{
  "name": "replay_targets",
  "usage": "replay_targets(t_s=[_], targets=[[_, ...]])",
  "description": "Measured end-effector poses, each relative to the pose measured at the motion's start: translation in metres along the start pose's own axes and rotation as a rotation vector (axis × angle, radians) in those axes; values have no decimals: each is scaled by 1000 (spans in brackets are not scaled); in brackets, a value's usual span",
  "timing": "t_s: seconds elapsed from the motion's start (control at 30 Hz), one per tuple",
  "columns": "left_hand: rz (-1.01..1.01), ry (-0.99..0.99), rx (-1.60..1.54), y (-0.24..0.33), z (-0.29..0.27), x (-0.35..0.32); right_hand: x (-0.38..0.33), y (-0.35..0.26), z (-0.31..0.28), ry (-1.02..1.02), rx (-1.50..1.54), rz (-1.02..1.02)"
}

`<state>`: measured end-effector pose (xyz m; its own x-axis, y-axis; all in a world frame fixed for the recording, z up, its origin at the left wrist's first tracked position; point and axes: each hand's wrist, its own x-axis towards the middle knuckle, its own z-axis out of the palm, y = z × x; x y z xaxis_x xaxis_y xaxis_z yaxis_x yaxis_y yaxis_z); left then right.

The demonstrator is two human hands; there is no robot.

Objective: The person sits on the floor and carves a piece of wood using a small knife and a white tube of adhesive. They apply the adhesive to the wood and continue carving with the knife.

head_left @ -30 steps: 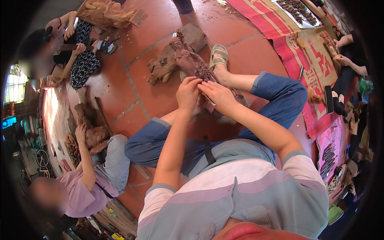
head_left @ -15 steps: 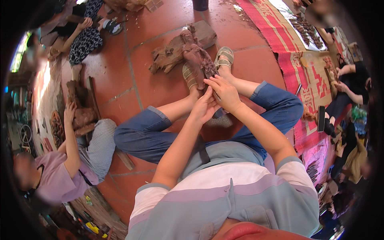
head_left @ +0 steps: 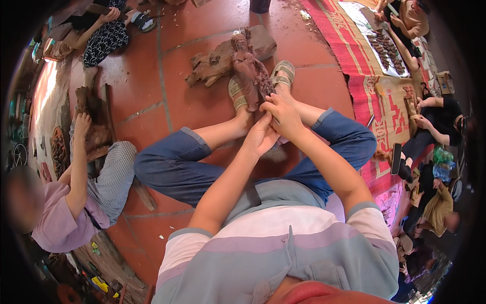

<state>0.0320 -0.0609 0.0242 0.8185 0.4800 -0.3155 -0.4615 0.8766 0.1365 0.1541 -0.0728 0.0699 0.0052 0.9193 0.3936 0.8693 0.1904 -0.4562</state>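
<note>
A carved reddish-brown wooden figure (head_left: 249, 66) lies on the tiled floor between my two sandalled feet (head_left: 236, 95), which brace it. My right hand (head_left: 283, 112) rests on the figure's lower end with the fingers curled on it. My left hand (head_left: 260, 136) is closed just below, pressed against the right hand at the figure's base. Whether either hand holds a small tool is hidden. My legs in blue jeans (head_left: 174, 164) spread out to both sides.
A rough wood block (head_left: 212, 66) lies behind the figure. A person in a lilac shirt (head_left: 66, 213) works on a carving (head_left: 93, 131) at my left. Other people sit on red patterned mats (head_left: 377, 101) at the right, and one at the top left.
The view has tilted down and steadied. My hands stay together at the figure's base and have shifted slightly lower; the figure is now plainly visible between my feet.
</note>
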Motion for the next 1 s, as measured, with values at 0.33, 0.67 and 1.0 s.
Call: replay_targets(t_s=[0.33,0.67,1.0], targets=[[23,-48,-26,4,-2,-1,-1,-4,4,-37,46,-22],[-2,-46,-128,-1,-3,-18,-3,-18,-7,-294,70,86],[-6,8,-139,-2,-3,-23,-13,-14,5,-165,57,11]])
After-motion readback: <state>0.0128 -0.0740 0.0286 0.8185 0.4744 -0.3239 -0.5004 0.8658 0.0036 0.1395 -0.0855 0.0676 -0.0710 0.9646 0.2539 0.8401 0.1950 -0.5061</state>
